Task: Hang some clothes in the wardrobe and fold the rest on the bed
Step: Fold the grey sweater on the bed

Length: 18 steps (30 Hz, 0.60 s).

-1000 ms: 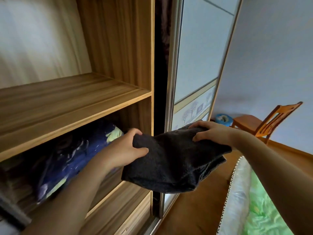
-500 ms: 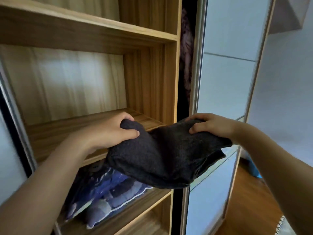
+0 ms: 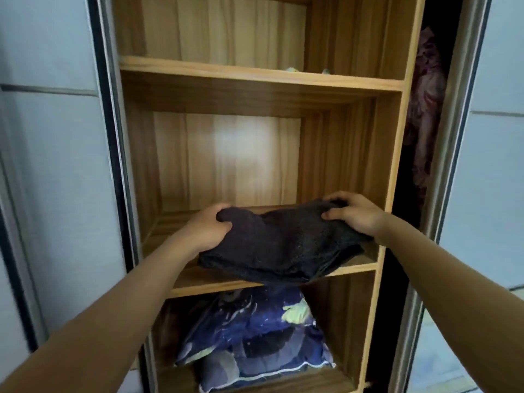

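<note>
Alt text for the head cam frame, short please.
A person's left hand and right hand grip a folded dark grey garment at the front edge of the middle shelf of an open wooden wardrobe. A blue patterned bundle lies in the compartment below.

Folded dark grey garment is being gripped at both ends by left hand and right hand. It is being held, sagging, over the front lip of the middle shelf of the wardrobe.
</note>
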Each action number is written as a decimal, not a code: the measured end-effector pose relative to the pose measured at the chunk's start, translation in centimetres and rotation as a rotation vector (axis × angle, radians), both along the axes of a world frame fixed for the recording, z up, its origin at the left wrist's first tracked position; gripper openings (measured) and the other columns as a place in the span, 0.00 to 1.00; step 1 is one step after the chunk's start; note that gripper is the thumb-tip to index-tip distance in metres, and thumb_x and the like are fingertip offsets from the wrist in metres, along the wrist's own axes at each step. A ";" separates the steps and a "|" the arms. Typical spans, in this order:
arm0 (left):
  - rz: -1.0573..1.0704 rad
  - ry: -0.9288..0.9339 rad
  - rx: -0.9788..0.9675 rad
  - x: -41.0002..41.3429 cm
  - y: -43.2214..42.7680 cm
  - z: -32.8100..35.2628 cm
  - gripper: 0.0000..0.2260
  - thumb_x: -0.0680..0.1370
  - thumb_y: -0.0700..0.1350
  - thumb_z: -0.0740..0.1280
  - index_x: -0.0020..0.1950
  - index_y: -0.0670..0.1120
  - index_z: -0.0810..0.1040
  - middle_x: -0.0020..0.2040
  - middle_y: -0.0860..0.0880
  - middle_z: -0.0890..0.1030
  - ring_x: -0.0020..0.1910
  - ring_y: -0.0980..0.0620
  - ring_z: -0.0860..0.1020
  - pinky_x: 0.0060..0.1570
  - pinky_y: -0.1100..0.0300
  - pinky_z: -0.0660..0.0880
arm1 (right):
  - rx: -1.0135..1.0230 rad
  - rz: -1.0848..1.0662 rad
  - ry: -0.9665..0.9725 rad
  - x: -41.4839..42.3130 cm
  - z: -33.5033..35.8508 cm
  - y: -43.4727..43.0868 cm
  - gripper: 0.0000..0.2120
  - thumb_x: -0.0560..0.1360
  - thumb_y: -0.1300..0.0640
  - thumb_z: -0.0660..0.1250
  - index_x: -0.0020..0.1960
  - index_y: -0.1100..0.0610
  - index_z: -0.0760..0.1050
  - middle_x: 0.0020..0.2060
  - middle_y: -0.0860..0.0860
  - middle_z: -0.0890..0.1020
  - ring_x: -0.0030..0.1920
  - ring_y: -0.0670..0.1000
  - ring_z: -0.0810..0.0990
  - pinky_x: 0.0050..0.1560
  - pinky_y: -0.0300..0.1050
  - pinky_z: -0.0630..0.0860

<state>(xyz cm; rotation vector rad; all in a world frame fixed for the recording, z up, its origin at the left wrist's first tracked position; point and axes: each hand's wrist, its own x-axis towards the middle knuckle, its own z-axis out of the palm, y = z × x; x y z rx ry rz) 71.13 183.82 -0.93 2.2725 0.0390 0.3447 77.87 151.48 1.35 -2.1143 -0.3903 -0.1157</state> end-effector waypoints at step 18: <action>0.054 0.449 0.603 6.5 -1.3 -5.5 0.44 0.75 0.75 0.55 0.81 0.58 0.36 0.82 0.47 0.35 0.79 0.39 0.33 0.78 0.42 0.44 | -1.080 0.089 -0.213 9.2 -6.5 6.8 0.45 0.73 0.21 0.43 0.82 0.43 0.38 0.82 0.54 0.44 0.81 0.60 0.44 0.79 0.63 0.45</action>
